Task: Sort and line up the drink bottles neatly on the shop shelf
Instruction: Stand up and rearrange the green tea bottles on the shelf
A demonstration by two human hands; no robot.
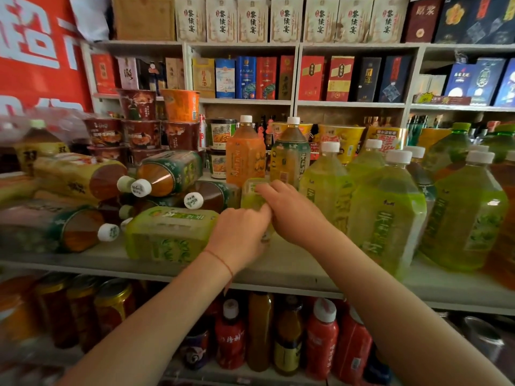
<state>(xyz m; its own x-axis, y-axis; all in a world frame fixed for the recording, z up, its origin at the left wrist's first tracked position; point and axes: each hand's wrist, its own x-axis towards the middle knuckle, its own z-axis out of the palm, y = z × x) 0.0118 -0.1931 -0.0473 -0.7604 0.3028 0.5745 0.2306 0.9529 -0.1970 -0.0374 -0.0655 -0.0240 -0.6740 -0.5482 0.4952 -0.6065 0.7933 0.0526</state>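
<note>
Both my hands are on a green drink bottle (252, 195) lying with its base toward the back of the white shelf (292, 270). My left hand (239, 236) grips its near end and my right hand (289, 211) holds its side and top. Another green bottle (167, 234) lies on its side just left of them. Several brown tea bottles (167, 172) lie piled at the left. Upright green bottles (387, 213) stand in rows at the right. An orange bottle (245, 156) and a green-labelled tea bottle (289, 157) stand behind my hands.
Instant-noodle cups (142, 126) are stacked at the back left of the shelf, yellow cups (345, 137) at the back right. Boxed liquor fills the upper shelves (250, 78). Red and amber bottles (320, 341) and cans (111, 305) fill the shelf below.
</note>
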